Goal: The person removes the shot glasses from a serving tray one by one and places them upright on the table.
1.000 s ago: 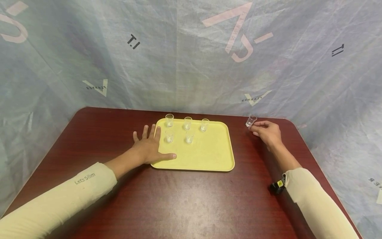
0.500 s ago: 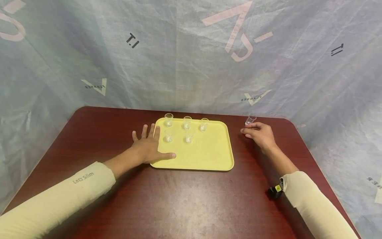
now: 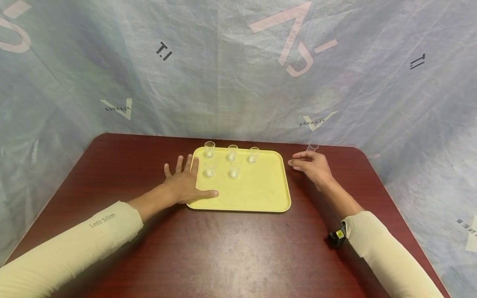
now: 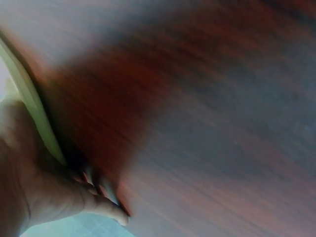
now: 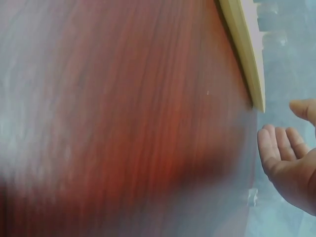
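My left hand point(image 3: 181, 185) lies with fingers spread over the left rim of a yellow tray point(image 3: 261, 190), its thumb on the tray. In the left wrist view that hand point(image 4: 44, 192) is at the tray's edge point(image 4: 33, 101). On the tray stand small clear shot glasses: three at the back, such as this glass point(image 3: 232, 153), and two in front, such as this glass point(image 3: 235, 171). Just right of the tray hovers my right hand point(image 3: 314, 168), fingers loosely bent and holding nothing. Behind it another shot glass point(image 3: 312, 147) stands on the table, partly hidden by the hand.
A dark red wooden table point(image 3: 231, 252) carries everything. Grey printed fabric point(image 3: 220, 74) hangs behind its back edge and along both sides. A black device point(image 3: 336, 236) sits at the right wrist by the sleeve cuff.
My right hand has moved left from the lone shot glass toward the tray's right edge, leaving that glass on the table. The left hand stays on the tray.
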The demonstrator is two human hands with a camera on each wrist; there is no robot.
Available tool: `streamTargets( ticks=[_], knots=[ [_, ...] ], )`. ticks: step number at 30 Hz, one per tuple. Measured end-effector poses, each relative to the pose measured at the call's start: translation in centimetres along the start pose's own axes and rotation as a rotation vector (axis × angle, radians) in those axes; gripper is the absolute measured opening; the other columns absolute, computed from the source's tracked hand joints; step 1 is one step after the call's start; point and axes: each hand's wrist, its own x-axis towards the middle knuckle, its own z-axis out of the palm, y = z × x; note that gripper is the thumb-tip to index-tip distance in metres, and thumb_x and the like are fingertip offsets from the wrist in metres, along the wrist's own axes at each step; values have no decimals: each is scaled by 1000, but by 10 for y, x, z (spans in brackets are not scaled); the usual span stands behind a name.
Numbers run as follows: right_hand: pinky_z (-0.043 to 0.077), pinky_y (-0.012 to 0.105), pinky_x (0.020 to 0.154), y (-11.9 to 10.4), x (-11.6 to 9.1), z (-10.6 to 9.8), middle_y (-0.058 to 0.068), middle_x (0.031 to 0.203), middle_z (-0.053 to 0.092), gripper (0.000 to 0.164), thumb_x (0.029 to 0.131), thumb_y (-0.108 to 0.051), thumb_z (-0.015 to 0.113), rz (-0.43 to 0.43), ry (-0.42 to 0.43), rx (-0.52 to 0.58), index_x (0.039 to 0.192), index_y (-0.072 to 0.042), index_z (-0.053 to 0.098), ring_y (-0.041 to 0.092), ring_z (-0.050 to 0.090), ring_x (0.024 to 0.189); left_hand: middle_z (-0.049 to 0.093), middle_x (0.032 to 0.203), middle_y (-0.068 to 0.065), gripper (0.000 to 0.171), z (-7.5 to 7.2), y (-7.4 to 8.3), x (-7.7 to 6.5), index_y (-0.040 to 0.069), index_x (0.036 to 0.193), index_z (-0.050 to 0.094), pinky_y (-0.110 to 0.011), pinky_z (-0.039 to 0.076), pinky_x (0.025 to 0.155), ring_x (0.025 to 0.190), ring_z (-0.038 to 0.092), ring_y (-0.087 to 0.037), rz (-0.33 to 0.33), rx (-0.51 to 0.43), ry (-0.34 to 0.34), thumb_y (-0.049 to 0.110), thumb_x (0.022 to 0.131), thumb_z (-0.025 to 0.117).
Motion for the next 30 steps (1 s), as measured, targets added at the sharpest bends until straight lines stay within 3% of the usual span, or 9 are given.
streamTargets(
  ticks=[5, 11, 14, 21, 30],
  knots=[
    [65, 24, 92, -7, -3, 9, -8, 104, 80, 49, 99, -24, 86, -55, -5, -20, 136, 6, 73, 4, 81, 94, -13, 189, -23, 154, 1, 0, 0, 5, 181, -6, -87, -8, 130, 176, -14, -51, -3, 1, 4, 106, 82, 56],
    [65, 27, 94, -14, -3, 22, -9, 98, 81, 47, 99, -23, 86, -90, -27, 4, 133, 7, 75, 6, 81, 94, -12, 189, -23, 155, 0, 1, -1, 4, 181, -5, -88, -7, 130, 176, -13, -50, -11, 8, 7, 107, 81, 55],
    [63, 23, 92, -15, -3, 30, -10, 95, 81, 46, 98, -21, 87, -97, -48, 18, 132, 8, 75, 5, 80, 92, -12, 189, -23, 156, 0, 2, -2, 3, 181, -5, -88, -6, 130, 176, -13, -50, -16, 11, 4, 107, 81, 55],
    [59, 21, 83, -19, -8, 53, 7, 109, 86, 43, 97, -20, 89, -139, -108, -16, 129, 6, 78, 5, 75, 94, -14, 189, -23, 156, 0, 2, -1, 3, 181, -5, -88, -6, 130, 176, -14, -50, -9, 11, -4, 107, 81, 55],
    [62, 20, 84, -32, -16, 83, 17, 115, 85, 41, 95, -13, 89, -141, -204, -1, 129, 6, 78, 7, 78, 95, -11, 189, -24, 154, -1, 3, -3, 3, 181, -5, -88, -6, 130, 176, -13, -51, -12, -3, -4, 105, 83, 56]
  ],
)
